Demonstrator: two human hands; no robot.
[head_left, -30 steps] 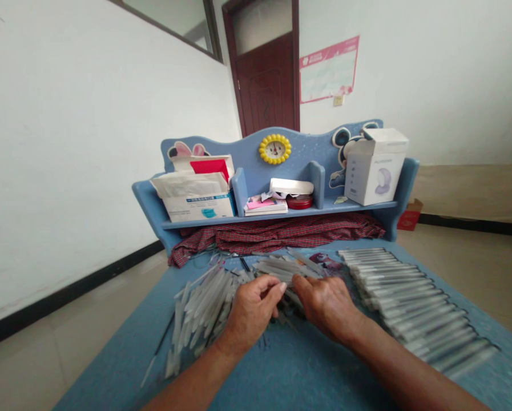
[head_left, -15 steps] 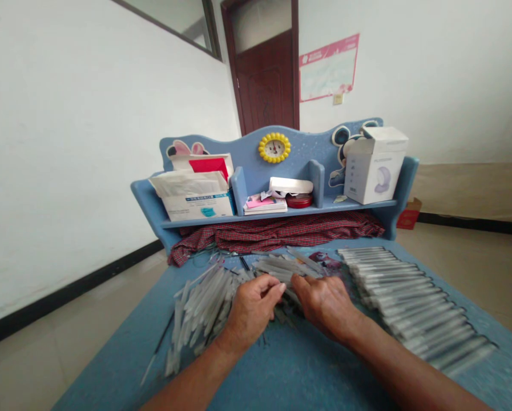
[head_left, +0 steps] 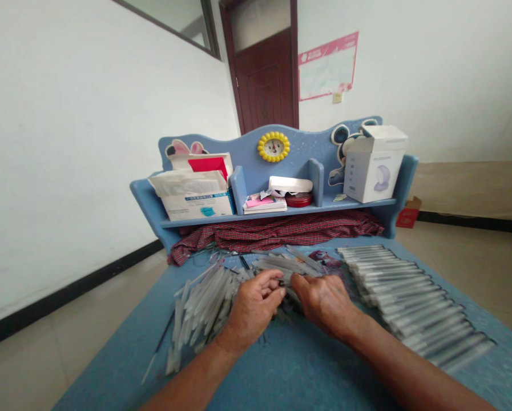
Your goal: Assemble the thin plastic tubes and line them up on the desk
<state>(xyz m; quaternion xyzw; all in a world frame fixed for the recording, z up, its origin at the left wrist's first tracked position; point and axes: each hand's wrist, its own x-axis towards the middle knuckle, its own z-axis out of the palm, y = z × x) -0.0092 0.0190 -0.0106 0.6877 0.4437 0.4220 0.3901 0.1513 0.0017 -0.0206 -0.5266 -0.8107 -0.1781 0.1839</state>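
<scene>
My left hand [head_left: 258, 302] is at the middle of the blue table with its fingers curled. A small dark tip [head_left: 281, 282] shows between its thumb and forefinger; the rest of that piece is hidden. My right hand [head_left: 326, 302] is close beside it, back upward, fingers bent into a pinch whose contents cannot be seen. Left of my hands lies a loose pile of translucent, narrow plastic tubes [head_left: 204, 302]. More tubes [head_left: 285, 264] lie just behind my fingertips. On the right, slim dark-ended sticks like pen refills [head_left: 410, 297] are stacked in an even row.
Behind the table [head_left: 281, 371] stands a blue shelf [head_left: 204, 220] with a mask box [head_left: 196, 206], a red tin [head_left: 298, 200] and a white carton [head_left: 371, 171]. A checked cloth [head_left: 281, 233] lies beneath it. A single dark stick [head_left: 164, 337] rests at the left.
My left thumb and forefinger have parted slightly, and a dark tip now shows between them. My right hand stays almost in place.
</scene>
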